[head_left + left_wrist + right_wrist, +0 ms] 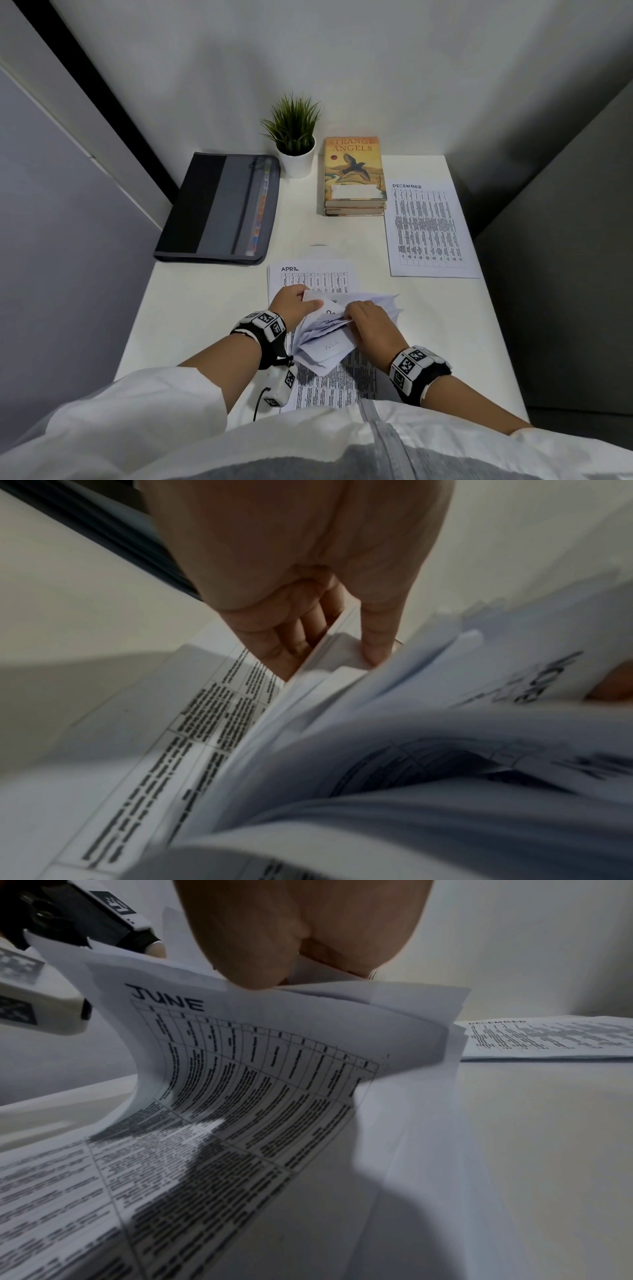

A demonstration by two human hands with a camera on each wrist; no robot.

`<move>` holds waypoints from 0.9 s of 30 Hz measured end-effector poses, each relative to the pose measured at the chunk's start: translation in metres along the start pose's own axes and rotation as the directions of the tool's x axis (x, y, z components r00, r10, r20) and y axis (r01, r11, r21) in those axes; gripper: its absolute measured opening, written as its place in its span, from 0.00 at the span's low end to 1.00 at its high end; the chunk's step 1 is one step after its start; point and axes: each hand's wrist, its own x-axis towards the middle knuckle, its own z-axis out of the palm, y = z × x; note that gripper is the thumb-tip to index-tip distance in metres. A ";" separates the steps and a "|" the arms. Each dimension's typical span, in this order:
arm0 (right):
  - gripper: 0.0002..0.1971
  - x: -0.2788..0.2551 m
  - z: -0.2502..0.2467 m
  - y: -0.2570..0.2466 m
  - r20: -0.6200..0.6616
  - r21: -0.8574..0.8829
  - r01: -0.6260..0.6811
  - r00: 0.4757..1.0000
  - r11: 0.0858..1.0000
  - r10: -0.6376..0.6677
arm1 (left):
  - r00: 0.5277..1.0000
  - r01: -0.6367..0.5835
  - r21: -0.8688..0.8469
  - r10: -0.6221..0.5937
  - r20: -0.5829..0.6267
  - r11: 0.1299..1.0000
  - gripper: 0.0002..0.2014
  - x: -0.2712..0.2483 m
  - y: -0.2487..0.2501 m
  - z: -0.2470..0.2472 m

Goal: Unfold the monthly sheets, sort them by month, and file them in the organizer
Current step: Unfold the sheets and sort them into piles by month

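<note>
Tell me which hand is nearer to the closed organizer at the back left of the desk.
Left. The left hand grips the folded sheets just in front of the organizer, over the APRIL sheet. The right hand holds the same bundle farther right.

You have two hands at work: the left hand [293, 300] and the right hand [368, 317], each with one tracker band on its wrist. Between them is one bundle of folded sheets [330, 337]; how many it holds cannot be counted. Two headed sheets lie flat and readable on the one table [205, 308]: the APRIL sheet [313, 275] and the DECEMBER sheet [430, 228]. One JUNE sheet [253, 1074] shows in the right wrist view. There is one organizer [219, 209], one potted plant [295, 137] and a stack of two books [354, 176].
</note>
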 end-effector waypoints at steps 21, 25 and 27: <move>0.04 -0.002 -0.002 -0.002 -0.031 0.015 -0.003 1.000 1.000 0.004 | 0.998 0.036 -0.010 -0.036 -0.059 0.999 0.23 -0.001 -0.002 -0.003; 0.05 -0.002 -0.004 -0.005 -0.036 0.036 0.006 0.999 0.999 -0.005 | 0.998 0.022 0.042 -0.019 -0.062 0.999 0.24 0.001 -0.001 -0.003; 0.05 -0.002 -0.004 -0.006 -0.065 0.032 0.015 0.998 0.999 -0.013 | 0.999 0.012 0.045 -0.010 -0.049 0.999 0.22 0.002 -0.004 -0.002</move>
